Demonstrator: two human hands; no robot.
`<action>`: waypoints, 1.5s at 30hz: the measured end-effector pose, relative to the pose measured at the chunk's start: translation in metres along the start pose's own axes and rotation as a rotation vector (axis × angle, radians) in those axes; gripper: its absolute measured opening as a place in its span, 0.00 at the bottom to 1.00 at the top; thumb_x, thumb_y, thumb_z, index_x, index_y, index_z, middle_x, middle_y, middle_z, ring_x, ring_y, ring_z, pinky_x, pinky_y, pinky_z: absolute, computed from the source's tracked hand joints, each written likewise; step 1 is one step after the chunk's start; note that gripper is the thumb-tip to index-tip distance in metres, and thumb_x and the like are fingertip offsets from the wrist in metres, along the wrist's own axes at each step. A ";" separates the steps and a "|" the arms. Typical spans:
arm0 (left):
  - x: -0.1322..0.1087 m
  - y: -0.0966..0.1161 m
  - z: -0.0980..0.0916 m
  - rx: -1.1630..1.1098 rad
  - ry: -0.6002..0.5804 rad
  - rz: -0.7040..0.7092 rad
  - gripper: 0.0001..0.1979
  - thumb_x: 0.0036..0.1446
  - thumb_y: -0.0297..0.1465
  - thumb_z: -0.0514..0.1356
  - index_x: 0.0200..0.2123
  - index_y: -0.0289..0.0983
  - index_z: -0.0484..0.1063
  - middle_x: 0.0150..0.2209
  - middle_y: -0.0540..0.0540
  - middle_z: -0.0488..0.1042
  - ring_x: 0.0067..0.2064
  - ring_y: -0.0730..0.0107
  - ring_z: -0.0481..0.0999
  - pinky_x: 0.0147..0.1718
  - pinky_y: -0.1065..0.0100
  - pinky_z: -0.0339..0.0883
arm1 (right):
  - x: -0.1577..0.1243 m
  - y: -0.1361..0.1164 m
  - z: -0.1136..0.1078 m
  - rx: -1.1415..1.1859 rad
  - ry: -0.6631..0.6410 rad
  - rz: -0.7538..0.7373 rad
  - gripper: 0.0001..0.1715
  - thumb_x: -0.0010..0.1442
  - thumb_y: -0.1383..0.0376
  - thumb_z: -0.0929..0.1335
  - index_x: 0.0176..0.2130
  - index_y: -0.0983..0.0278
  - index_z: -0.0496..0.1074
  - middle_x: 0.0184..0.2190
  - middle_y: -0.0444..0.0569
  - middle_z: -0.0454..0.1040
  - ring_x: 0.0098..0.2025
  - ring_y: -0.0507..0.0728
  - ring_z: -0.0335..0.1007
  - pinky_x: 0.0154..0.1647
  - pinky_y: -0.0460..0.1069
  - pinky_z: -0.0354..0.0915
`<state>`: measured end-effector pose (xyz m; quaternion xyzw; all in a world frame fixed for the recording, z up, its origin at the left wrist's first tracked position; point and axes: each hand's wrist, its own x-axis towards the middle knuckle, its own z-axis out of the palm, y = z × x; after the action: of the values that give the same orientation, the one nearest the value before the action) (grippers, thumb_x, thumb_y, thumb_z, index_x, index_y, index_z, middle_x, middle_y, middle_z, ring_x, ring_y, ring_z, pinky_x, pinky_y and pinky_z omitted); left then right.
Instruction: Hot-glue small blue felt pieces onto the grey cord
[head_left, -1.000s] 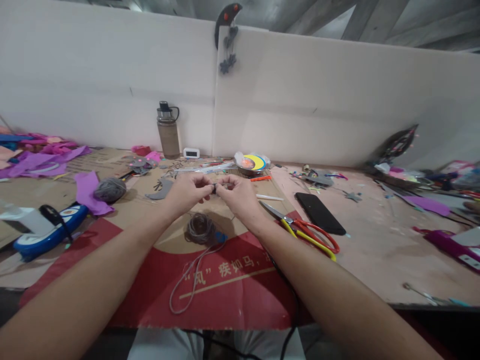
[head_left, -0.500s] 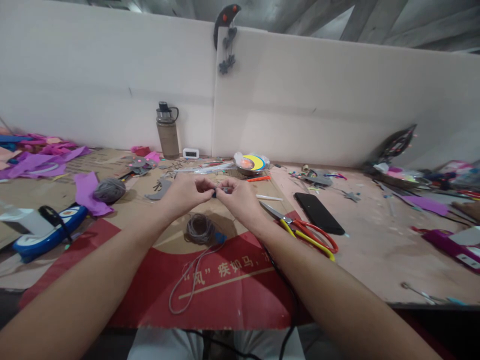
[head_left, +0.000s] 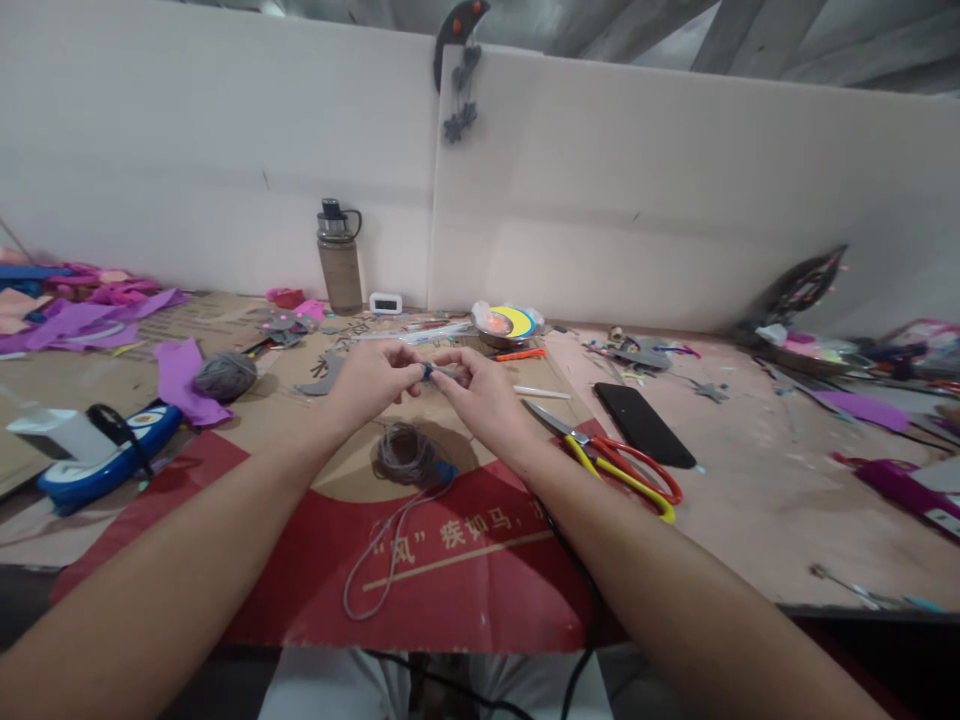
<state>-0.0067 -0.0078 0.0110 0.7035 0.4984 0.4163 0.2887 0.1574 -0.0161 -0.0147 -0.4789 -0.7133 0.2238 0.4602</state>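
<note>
Fingertips (head_left: 412,375) shifted slightly | hands (head_left: 373,382) together, pinching small dark piece (head_left: 428,371) | forearms (head_left: 247,500) converging

Yarn (head_left: 403,455) at frame centre looked matt, fibrous. Held piece (head_left: 428,371) above was too small to judge. Scissors (head_left: 579,438) right of centre showed smooth metal blades, glossy plastic-looking handles. Cardboard (head_left: 480,600), bottom centre, looked smooth. Bottle (head_left: 341,270), upper left, appeared translucent plastic. Wall (head_left: 225,120), top, looked matt.

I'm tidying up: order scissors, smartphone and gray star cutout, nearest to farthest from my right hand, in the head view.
1. Scissors, right of your right hand.
2. Smartphone, farther right.
3. Gray star cutout, right of the smartphone.
</note>
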 end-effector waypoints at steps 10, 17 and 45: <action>-0.001 0.000 0.005 -0.204 -0.070 -0.046 0.02 0.48 0.28 0.62 0.27 0.36 0.71 0.19 0.50 0.72 0.20 0.75 0.70 0.22 0.72 0.66 | 0.002 0.004 0.002 0.099 0.010 -0.023 0.12 0.59 0.59 0.65 0.34 0.64 0.74 0.31 0.48 0.77 0.34 0.53 0.70 0.36 0.47 0.62; -0.003 0.006 0.006 -0.215 -0.091 -0.050 0.02 0.49 0.27 0.62 0.29 0.35 0.72 0.21 0.48 0.75 0.22 0.72 0.75 0.26 0.69 0.71 | 0.001 0.004 0.001 0.054 0.029 -0.024 0.12 0.59 0.59 0.65 0.32 0.63 0.74 0.30 0.47 0.75 0.32 0.53 0.68 0.33 0.47 0.59; 0.021 -0.028 -0.016 -0.498 0.301 -0.153 0.05 0.44 0.26 0.63 0.25 0.33 0.68 0.20 0.51 0.72 0.22 0.75 0.74 0.24 0.73 0.70 | 0.000 -0.004 -0.013 0.330 0.368 -0.057 0.17 0.66 0.55 0.57 0.29 0.60 0.60 0.28 0.44 0.66 0.30 0.51 0.62 0.35 0.48 0.61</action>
<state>-0.0301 0.0218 0.0018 0.5018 0.4698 0.6024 0.4057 0.1665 -0.0192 -0.0051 -0.4094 -0.5846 0.2334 0.6604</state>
